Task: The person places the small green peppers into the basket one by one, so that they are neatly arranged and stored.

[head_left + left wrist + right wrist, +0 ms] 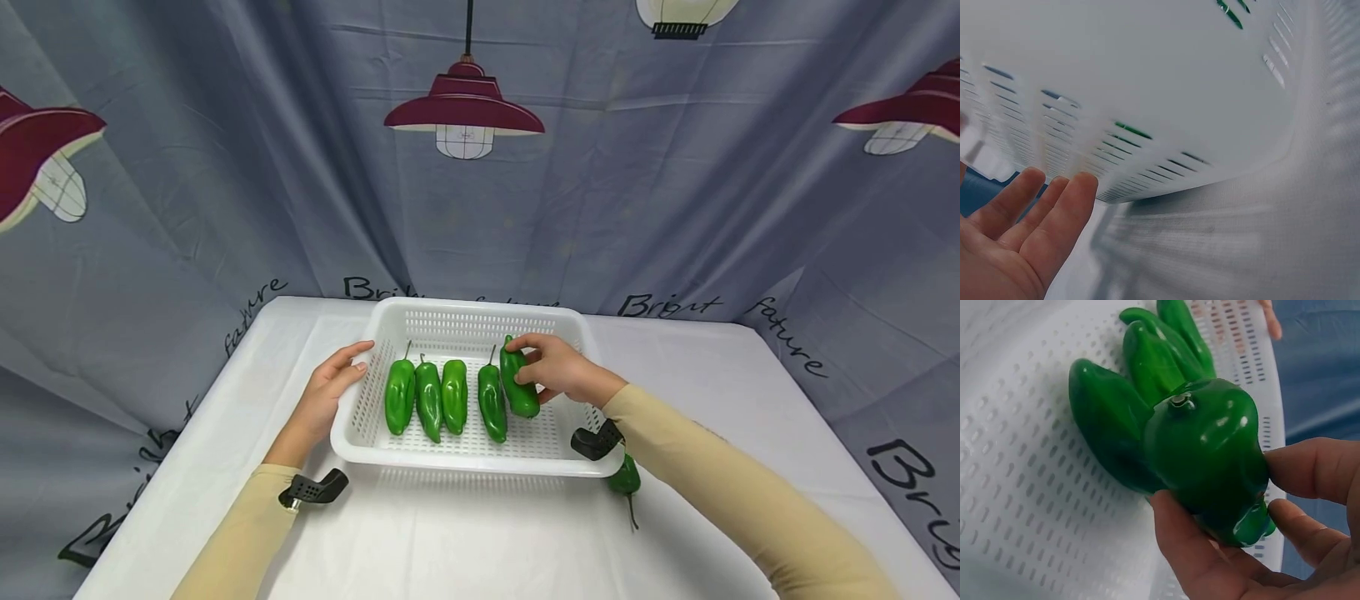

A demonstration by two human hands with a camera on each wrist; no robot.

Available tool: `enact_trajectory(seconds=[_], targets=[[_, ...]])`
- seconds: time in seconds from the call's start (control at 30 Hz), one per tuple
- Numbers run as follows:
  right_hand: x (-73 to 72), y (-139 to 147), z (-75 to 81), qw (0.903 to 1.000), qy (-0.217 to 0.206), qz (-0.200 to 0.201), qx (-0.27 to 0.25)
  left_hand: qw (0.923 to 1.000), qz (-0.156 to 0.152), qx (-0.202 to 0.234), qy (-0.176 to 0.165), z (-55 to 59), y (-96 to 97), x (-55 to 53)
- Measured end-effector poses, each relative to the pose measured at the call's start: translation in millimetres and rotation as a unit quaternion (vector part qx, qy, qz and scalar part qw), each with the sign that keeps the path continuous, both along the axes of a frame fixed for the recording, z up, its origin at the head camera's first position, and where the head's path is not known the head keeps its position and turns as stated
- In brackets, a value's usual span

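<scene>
My right hand (558, 367) pinches a green pepper (520, 385) between thumb and fingers, inside the right half of a white perforated plastic basket (465, 468). The right wrist view shows that held pepper (1210, 444) close up, its blunt end toward the camera. Left of it lies another pepper (492, 404) with its stem pointing away. Three more, including the leftmost pepper (400, 396), lie side by side in the basket's left half. At the basket's left rim is my left hand (330, 392); its fingers (1063, 225) extend along the outer wall in the left wrist view.
Beyond the basket's front right corner a further green pepper (625, 477) lies on the white-covered table (450, 542), partly hidden by the basket and right arm. A grey-blue curtain (615, 208) with printed lamps and lettering hangs behind and along the sides.
</scene>
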State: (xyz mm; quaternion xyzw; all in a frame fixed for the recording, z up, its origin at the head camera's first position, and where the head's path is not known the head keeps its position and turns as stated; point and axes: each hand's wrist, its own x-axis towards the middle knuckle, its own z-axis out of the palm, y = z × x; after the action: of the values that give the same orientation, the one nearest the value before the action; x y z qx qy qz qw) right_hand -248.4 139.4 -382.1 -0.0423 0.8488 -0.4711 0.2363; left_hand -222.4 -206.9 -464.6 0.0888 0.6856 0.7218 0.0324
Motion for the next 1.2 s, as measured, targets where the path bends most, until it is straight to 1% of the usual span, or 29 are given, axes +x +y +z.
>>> enact_trajectory(seconds=[0.17, 0.3, 0.5, 0.63, 0.77, 0.9, 1.2], targets=[[-3.7, -4.5, -6.3, 0.9998, -0.008, 0.006, 0.015, 1.0, 0.0, -0.006, 0.0, -0.4, -0.6, -0.8], [-5.8, -8.1, -9.3, 0.9995, -0.015, 0.002, 0.027, 1.0, 0.001, -0.007, -0.003, -0.4, -0.6, -1.1], [-6.1, -13.3, -13.3, 0.9975, -0.012, -0.006, 0.069, 1.0, 0.004, -0.006, 0.0, 1.5, 0.6, 0.2], [-5.9, -15.7, -19.7, 0.9961, -0.014, -0.012, 0.086, 1.0, 0.003, -0.005, -0.001, 2.2, 1.5, 1.0], [-6.6, -17.6, -24.4, 0.9955, -0.011, -0.012, 0.093, 1.0, 0.0, -0.005, -0.004, 2.2, 2.1, 0.8], [-6.9, -19.5, -25.7, 0.9954, -0.01, -0.007, 0.095, 1.0, 0.0, -0.007, -0.002, 2.2, 2.1, 0.1], [-7.3, -22.2, -29.0, 0.9949, -0.025, -0.01, 0.097, 0.9999, 0.002, -0.01, 0.0, 1.7, 1.5, 0.4]])
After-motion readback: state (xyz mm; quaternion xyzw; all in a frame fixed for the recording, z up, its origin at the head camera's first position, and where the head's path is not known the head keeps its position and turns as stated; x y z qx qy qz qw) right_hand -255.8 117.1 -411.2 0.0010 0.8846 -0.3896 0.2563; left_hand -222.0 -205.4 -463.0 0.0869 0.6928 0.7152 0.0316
